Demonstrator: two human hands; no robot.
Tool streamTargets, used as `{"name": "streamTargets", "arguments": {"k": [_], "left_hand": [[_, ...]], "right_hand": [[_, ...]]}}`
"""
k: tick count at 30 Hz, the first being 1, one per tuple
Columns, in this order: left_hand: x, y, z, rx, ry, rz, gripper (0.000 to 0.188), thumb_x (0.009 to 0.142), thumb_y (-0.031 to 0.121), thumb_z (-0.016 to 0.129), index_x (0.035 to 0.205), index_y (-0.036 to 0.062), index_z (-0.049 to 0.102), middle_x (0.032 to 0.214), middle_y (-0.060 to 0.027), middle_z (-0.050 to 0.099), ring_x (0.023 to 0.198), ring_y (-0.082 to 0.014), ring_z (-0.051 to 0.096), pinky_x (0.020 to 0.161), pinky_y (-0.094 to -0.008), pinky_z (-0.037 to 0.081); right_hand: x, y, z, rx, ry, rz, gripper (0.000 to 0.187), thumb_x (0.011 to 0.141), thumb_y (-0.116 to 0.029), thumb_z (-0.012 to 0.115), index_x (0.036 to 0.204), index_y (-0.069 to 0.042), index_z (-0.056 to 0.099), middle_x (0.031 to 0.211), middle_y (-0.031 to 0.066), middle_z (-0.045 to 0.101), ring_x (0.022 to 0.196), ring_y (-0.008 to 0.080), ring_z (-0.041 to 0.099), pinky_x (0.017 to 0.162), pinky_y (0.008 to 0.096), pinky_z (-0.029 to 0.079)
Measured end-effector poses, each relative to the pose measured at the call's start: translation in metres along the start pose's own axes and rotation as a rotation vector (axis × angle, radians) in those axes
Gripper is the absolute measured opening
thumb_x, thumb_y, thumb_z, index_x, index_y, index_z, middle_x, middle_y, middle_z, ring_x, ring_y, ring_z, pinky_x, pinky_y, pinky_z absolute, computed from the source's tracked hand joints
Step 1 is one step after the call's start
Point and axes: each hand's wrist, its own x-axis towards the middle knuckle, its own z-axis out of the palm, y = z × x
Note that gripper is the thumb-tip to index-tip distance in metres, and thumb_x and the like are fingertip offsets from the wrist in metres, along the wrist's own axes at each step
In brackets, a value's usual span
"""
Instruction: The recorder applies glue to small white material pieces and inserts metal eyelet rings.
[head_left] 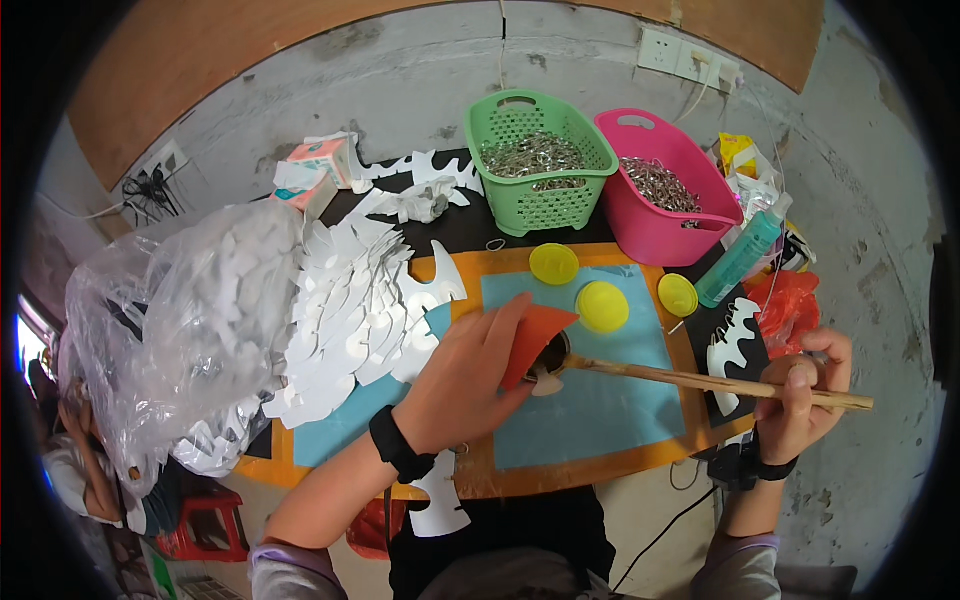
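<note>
My left hand [463, 377] is closed round a flat-looking orange piece [538, 338], above the blue work sheet [600, 430]. Right beside that piece shows a dark round shape, partly covered by my fingers; I cannot tell whether the two are one thing. In my right hand [805, 390] is the far end of a long wooden brush handle [680, 377], pinched between thumb and fingers. Its other end reaches the dark shape, where a pale tip shows. Just beyond lie two yellow round lids [603, 307], and a third yellow round piece [678, 296] is to their right.
A pile of white cut-out pieces [345, 310] lies left, beside a clear plastic bag [215, 310]. Green [545, 205] and pink [665, 235] baskets of small metal parts stand behind. A teal bottle [740, 258] is at right. A person [85, 470] sits far left near a red stool [210, 525].
</note>
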Motion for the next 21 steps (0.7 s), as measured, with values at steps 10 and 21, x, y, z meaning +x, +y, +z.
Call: {"name": "streamTargets", "arguments": {"k": [10,21], "left_hand": [[0.001,0.001,0.001,0.004,0.019,0.022,0.077,0.074,0.011,0.074,0.138,-0.0053,0.034,0.106,-0.0237,0.056,0.100,-0.0396,0.053,0.088,-0.0437,0.044],[0.001,0.011,0.001,0.031,0.070,-0.100,0.067,0.072,0.011,0.075,0.128,-0.0049,0.041,0.116,-0.0228,0.051,0.106,-0.0409,0.052,0.100,-0.0445,0.040]], "right_hand": [[0.018,-0.012,-0.028,-0.085,-0.605,-0.098,0.024,0.084,-0.017,0.064,0.078,0.006,0.065,0.066,0.0140,0.065,0.051,0.0176,0.064,0.048,0.0250,0.050],[-0.016,0.014,-0.056,0.343,0.009,0.230,0.034,0.096,-0.026,0.050,0.104,0.006,0.059,0.077,0.0179,0.063,0.057,0.0196,0.062,0.052,0.0270,0.052]]}}
